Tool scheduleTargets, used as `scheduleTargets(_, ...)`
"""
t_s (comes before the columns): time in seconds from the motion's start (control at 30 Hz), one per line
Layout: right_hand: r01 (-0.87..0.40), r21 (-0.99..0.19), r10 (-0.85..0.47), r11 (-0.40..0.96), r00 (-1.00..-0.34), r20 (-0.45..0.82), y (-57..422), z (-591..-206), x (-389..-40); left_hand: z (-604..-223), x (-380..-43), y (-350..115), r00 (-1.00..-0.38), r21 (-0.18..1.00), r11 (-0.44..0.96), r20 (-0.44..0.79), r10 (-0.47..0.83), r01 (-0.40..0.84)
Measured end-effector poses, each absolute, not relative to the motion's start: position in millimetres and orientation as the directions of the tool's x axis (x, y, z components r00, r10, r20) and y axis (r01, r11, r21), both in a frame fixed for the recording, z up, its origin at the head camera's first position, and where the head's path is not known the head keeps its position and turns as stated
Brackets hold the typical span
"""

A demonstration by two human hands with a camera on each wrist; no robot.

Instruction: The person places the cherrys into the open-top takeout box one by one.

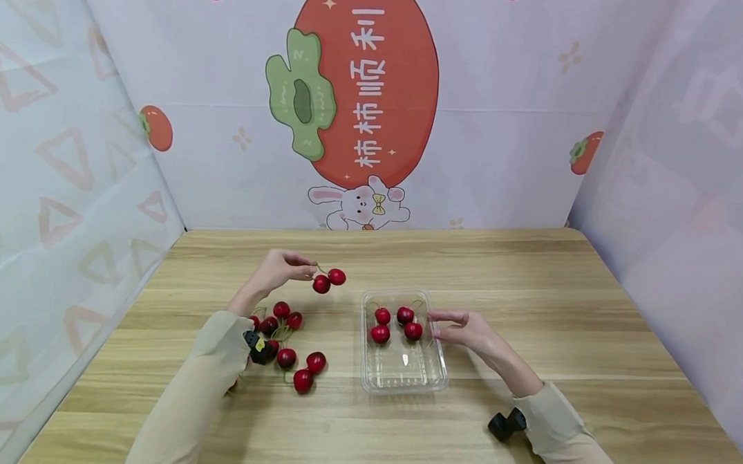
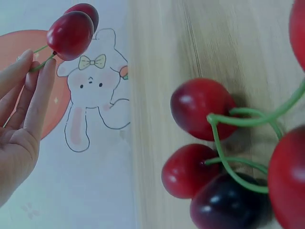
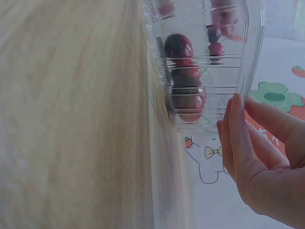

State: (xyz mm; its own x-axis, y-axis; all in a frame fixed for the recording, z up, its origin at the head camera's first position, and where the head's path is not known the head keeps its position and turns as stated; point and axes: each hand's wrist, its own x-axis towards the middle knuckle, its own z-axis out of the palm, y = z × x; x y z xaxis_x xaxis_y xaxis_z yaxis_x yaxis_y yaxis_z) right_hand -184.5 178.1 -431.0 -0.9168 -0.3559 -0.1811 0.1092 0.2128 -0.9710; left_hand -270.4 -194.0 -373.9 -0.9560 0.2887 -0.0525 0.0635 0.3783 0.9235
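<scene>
My left hand (image 1: 278, 273) pinches the green stems of a pair of cherries (image 1: 328, 280), held above the table to the left of a clear plastic box (image 1: 374, 379). In the left wrist view, the cherries (image 2: 71, 36) hang past the fingertips, stems between thumb and fingers. Several cherries lie inside the box, towards its far end. My right hand (image 1: 473, 333) holds the box's right rim between thumb and fingertips; the right wrist view has the fingers (image 3: 237, 124) against the outer wall. Below the left hand, a group of loose cherries (image 1: 286, 358) lies on the table, partly hidden by the sleeve.
The wooden table (image 1: 501, 265) reaches back to a white cloth backdrop (image 1: 487, 161) printed with a big persimmon and a rabbit. Cloth walls stand on the left and right. Black wrist devices (image 1: 508, 423) sit at both cuffs.
</scene>
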Motion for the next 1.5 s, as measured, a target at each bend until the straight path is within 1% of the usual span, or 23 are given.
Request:
scheduleTargets(0.2, 0.115, -0.971, -0.361, 0.208, -0.914, -0.186, 178, -430, -185, -369, -266, -185, -0.962, 0.928, 0.369, -0.048, 0.268, 0.057)
scheduleTargets(0.43, 0.112, -0.974, -0.366, 0.198, -0.913, -0.18, 179, -430, -186, -362, -260, -171, -0.967, 0.931, 0.358, -0.019, 0.254, 0.075)
scheduleTargets(0.83, 0.11, -0.971, -0.366, 0.214, -0.912, -0.184, 178, -430, -187, -358, -252, -156, -0.978, 0.958, 0.285, -0.034, 0.204, 0.026)
scheduleTargets(1.27, 0.118, -0.974, -0.364, 0.194, -0.913, -0.183, 178, -430, -185, -357, -242, -134, -0.976, 0.966, 0.251, -0.001, 0.219, 0.056)
scheduleTargets(1.5, 0.12, -0.971, -0.359, 0.205, -0.914, -0.189, 179, -432, -185, -354, -233, -121, -0.975, 0.968, 0.248, -0.027, 0.221, 0.029)
